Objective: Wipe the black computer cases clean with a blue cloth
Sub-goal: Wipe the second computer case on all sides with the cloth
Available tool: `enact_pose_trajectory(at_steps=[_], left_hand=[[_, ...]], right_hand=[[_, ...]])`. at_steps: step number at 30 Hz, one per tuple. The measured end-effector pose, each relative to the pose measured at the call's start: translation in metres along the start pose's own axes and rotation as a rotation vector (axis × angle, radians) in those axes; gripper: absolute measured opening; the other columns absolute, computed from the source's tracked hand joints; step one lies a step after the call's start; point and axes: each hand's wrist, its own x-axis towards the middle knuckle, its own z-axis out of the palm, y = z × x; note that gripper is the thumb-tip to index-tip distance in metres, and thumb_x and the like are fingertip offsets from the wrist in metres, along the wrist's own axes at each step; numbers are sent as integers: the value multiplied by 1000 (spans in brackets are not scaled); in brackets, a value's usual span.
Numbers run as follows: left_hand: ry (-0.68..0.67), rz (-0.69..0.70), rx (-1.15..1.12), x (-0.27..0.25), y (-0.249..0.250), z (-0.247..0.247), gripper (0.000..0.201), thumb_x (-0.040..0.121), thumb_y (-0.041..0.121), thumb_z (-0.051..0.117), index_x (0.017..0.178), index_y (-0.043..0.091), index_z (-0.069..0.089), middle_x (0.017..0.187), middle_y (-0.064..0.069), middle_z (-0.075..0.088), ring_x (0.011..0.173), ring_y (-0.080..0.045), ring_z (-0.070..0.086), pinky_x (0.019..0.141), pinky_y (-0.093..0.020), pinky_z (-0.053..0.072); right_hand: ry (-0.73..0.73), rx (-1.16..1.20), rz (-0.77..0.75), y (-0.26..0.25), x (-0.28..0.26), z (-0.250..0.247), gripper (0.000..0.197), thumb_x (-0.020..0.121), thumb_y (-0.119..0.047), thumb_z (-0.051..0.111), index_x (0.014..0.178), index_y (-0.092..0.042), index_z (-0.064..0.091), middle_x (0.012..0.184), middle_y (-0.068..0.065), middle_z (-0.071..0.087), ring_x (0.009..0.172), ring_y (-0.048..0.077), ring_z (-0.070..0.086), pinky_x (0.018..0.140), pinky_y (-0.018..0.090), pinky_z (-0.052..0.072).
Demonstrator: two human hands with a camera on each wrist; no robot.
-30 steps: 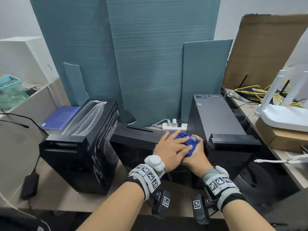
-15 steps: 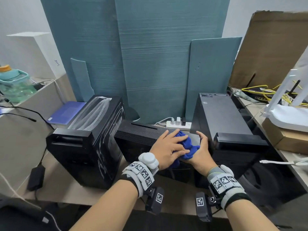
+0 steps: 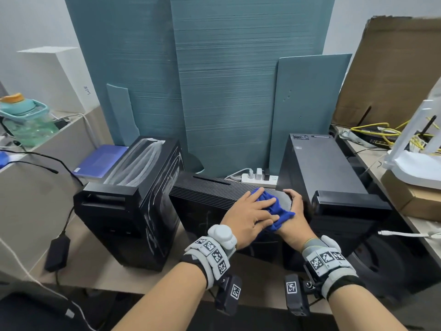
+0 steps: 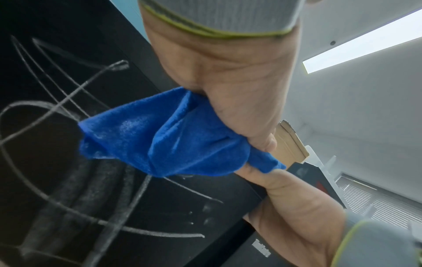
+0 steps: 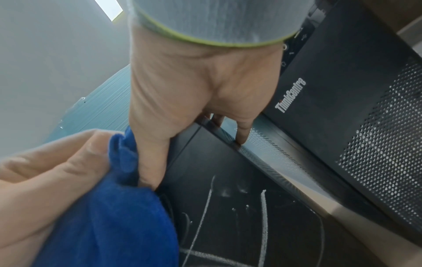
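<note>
Both hands on the blue cloth (image 3: 272, 207), atop the middle black case (image 3: 210, 189).

Left hand (image 3: 248, 217) lies flat, fingers straight, pressing it; right hand (image 3: 294, 223) curls over the case edge, thumb pinching the cloth.

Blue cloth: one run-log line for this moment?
blue cloth on middle case top | left hand presses it | right hand grips it | chalky marks on front

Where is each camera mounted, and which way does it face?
Head: above, facing forward and down at the middle black computer case; left hand, right hand, forearms show.
Left wrist: under the left palm, facing the crumpled blue cloth and white scribbles; both hands show.
Right wrist: under the right palm, facing its fingers hooked over the case's edge.
Shared: all see the cloth.
</note>
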Motion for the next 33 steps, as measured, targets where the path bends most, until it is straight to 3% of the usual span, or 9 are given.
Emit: enact_pose_trajectory(at_steps=[3, 6, 10, 12, 17, 23, 27, 30, 33], left_hand=[[20, 74, 70, -14, -22, -6, 34, 102, 37, 47, 131, 35, 66, 157, 5, 42, 153, -32, 18, 124, -46, 7], [87, 9, 126, -37, -52, -19, 37, 103, 39, 45, 136, 37, 61, 159, 7, 39, 154, -29, 16, 124, -45, 9], [205, -159, 236, -65, -82, -35, 39, 104, 38, 42, 140, 34, 59, 157, 7, 41, 152, -29, 24, 123, -48, 15], [277, -276, 244, -76, -95, -44, 41, 104, 36, 40, 138, 29, 61, 156, 4, 44, 151, -31, 26, 123, -49, 17], [214, -605, 313, -85, -110, -62, 59, 102, 42, 17, 148, 25, 49, 162, 3, 32, 155, -28, 11, 126, -44, 11], [118, -817, 380, -61, -103, -70, 50, 109, 32, 21, 157, 21, 31, 167, -3, 19, 154, -33, 5, 124, -46, 9], [-4, -769, 505, -42, -99, -74, 52, 106, 31, 21, 156, 17, 30, 165, -6, 25, 152, -38, 11, 122, -50, 18], [-100, -586, 624, -21, -71, -65, 54, 104, 32, 23, 154, 13, 30, 162, -9, 29, 148, -40, 17, 117, -49, 27], [-202, -389, 670, 4, -37, -39, 57, 105, 32, 20, 154, 6, 29, 162, -16, 27, 148, -42, 18, 121, -50, 19]], right_hand=[[12, -27, -15, -3, -2, 0, 111, 50, -26, 100, 136, -38, 31, 140, -2, 37, 120, 10, 56, 95, 20, 50], [46, -44, -4, -6, -4, 2, 112, 44, -30, 99, 135, -34, 34, 137, 0, 38, 120, 1, 50, 105, 25, 45], [28, -84, 5, -6, -1, 0, 108, 52, -14, 100, 135, -32, 34, 132, -3, 36, 112, -19, 42, 93, -1, 36], [19, -104, 12, -7, 0, 0, 106, 54, -14, 99, 135, -32, 34, 130, -5, 35, 110, -23, 39, 88, -4, 33], [13, -130, 16, -12, -2, 0, 107, 54, -18, 100, 137, -32, 33, 130, -5, 34, 115, -16, 40, 99, 11, 33], [15, -155, -1, -13, -3, 0, 109, 50, -27, 100, 135, -35, 33, 129, -7, 34, 121, 6, 44, 112, 30, 38], [13, -157, -7, -15, -3, 2, 108, 51, -27, 100, 134, -38, 31, 129, -8, 32, 123, 8, 42, 115, 31, 36], [11, -151, 0, -15, -3, 2, 106, 54, -23, 99, 134, -36, 31, 129, -7, 32, 122, 7, 42, 113, 28, 36], [25, -142, -1, -15, -2, 4, 107, 54, -19, 100, 136, -32, 32, 129, -5, 32, 117, 3, 43, 110, 26, 36]])
